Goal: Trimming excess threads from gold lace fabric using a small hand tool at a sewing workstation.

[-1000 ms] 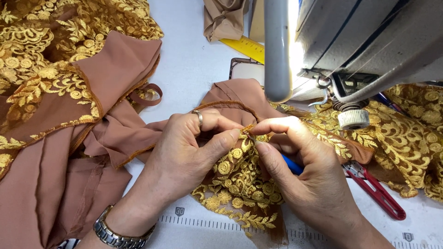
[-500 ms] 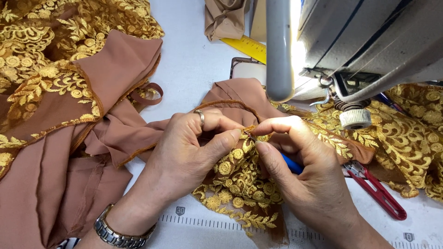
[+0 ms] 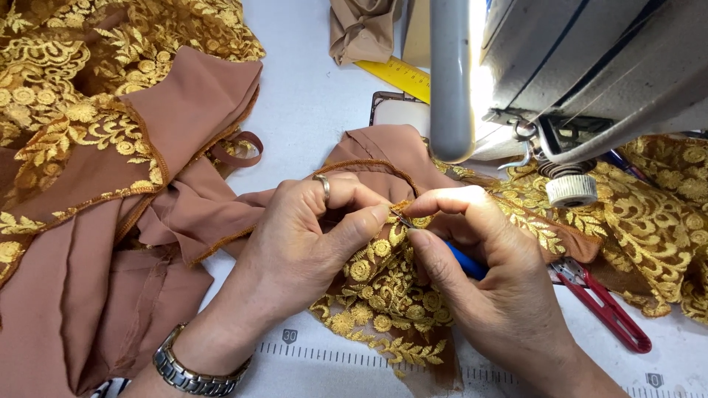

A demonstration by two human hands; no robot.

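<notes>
A yellow ruler (image 3: 398, 76) lies beside folded tan cloth (image 3: 361, 29), red-handled snips (image 3: 608, 309) under the grey sewing machine (image 3: 590, 66).

Near the middle, the left hand (image 3: 306, 236) pinches brown cloth with gold lace (image 3: 383, 295), thumb against forefinger. The right hand (image 3: 487, 273) grips a blue-handled tool (image 3: 464, 260), its metal tip touching the lace edge between the fingertips. Red snips (image 3: 605, 306) lie just right of that hand. A sewing machine (image 3: 575, 66) stands far right, a yellow ruler (image 3: 398, 74) beyond.

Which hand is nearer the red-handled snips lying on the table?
Right. The right hand lies just beside the red-handled snips, partly over their tip; the left hand is farther off, across the gold lace.
</notes>
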